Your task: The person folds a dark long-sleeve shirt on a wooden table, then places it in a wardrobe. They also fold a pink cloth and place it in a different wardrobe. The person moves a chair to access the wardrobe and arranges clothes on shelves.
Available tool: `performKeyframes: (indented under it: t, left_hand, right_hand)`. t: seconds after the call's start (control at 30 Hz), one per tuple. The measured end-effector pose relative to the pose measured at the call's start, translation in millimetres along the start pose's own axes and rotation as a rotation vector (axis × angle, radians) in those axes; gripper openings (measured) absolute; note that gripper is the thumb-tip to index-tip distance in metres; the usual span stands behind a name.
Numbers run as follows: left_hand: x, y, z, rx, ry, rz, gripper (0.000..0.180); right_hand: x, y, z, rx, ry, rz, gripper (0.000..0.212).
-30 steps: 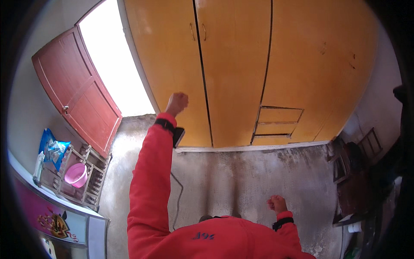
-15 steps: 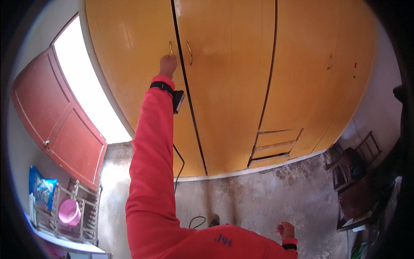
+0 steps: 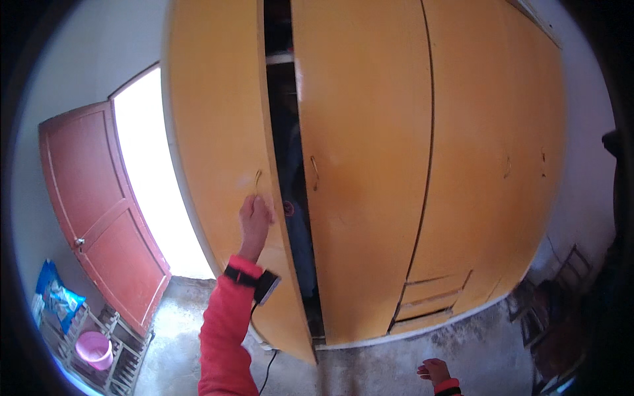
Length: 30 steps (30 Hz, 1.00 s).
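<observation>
Wardrobe door (image 3: 214, 125) swung ajar, left hand (image 3: 255, 216) gripping handle (image 3: 257, 177) from below, right hand (image 3: 434, 371) empty, fingers loosely parted

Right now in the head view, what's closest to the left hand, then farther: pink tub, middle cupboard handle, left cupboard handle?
1. Left cupboard handle: just above the left hand.
2. Middle cupboard handle: up and to the right.
3. Pink tub: far lower left.
</observation>
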<state>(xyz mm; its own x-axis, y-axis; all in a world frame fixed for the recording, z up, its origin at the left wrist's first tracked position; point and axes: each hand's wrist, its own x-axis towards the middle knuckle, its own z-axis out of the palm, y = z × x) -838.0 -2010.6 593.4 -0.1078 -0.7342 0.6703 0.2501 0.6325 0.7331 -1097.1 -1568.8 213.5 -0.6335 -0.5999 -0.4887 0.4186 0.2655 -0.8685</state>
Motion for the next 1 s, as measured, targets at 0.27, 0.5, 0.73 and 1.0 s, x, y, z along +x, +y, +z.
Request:
performKeyframes:
  t: [0.27, 0.5, 0.73, 1.0]
  left_hand:
    - [-68, 79, -161, 0.192, 0.274, 0.025, 0.025]
    - [-61, 89, -287, 0.517, 0.437, 0.091, 0.031]
    - [-48, 84, -346, 0.573, 0.402, 0.172, 0.032]
    - [-30, 87, -385, 0.711, 0.368, 0.194, 0.030]
  right_hand:
    - [43, -154, 93, -0.155, -0.306, -0.287, 0.022]
    - [56, -299, 215, -0.138, -0.458, -0.664, 0.015]
    - [74, -421, 364, -0.189, -0.285, -1.034, 0.026]
    - [60, -456, 427, -0.135, -0.273, -1.018, 0.012]
